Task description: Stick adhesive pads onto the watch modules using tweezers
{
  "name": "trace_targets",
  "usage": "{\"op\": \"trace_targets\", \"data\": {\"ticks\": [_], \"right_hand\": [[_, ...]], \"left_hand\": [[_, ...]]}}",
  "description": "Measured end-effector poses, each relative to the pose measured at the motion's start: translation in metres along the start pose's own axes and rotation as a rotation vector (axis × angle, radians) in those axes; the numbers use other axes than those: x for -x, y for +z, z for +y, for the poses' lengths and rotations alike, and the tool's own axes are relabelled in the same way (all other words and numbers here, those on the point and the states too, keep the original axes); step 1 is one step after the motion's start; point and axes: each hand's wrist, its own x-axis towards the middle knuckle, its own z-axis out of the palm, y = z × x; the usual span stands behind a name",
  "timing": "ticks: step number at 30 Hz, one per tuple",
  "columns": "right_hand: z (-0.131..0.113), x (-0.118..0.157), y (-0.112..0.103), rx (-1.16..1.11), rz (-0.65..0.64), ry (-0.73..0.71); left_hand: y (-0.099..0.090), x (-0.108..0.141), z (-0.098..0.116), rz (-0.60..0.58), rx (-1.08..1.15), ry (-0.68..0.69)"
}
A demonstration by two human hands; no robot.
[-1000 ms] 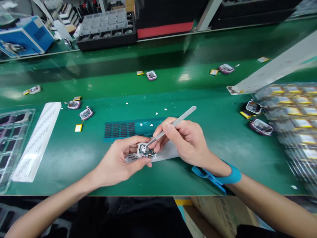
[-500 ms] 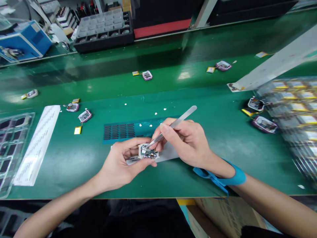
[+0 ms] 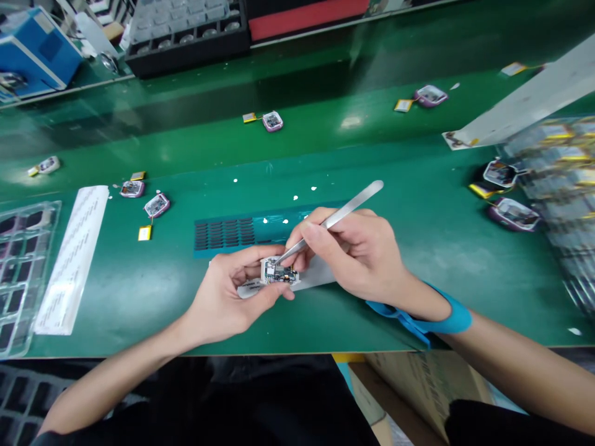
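Note:
Between the thumb and fingers of my left hand (image 3: 232,291) is a small white-framed electronic device (image 3: 280,271), its circuit board facing up. My right hand (image 3: 353,254) grips metal tweezers (image 3: 348,207) like a pen, their tips down at the upper left part of the board. Whether the tips pinch anything is too small to tell. Fingertips of the right hand are close to the device's right edge. Under the hands lie a white sheet (image 3: 318,275), partly covered, and a blue strip with rows of small dark pieces (image 3: 225,234).
Open devices with yellow batteries lie about, such as one at the left (image 3: 157,204) and one at the back (image 3: 273,121). A clear tray (image 3: 28,266) and a white paper strip (image 3: 74,260) are on the left. Stacked battery trays (image 3: 567,204) and a slanted post (image 3: 520,102) stand right.
The camera view has tipped down a little, so the bench appears higher. Both hands keep their hold, and the tweezer tips stay on the board with only a slight shift.

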Motion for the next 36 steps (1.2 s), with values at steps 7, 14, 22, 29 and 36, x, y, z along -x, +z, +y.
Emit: {"op": "trace_targets", "data": {"ticks": [7,14,22,29,36], "right_hand": [[-0.006,0.005,-0.006,0.166,0.152,-0.208],[0.010,-0.007,-0.011,0.502,-0.094,-0.178],[0.030,-0.006,-0.013,0.607,-0.214,-0.172],[0.033,0.000,-0.010,0.643,-0.238,-0.290],[0.016,0.002,-0.011,0.584,0.065,-0.394]], "left_hand": [[-0.021,0.004,0.010,-0.014,-0.293,-0.007],[-0.066,-0.002,0.002,0.019,-0.763,0.273],[-0.069,-0.009,-0.016,-0.157,-0.973,0.468],[-0.067,-0.022,-0.023,-0.200,-1.132,0.515],[-0.050,-0.020,0.009,-0.096,-0.696,0.355]]}}
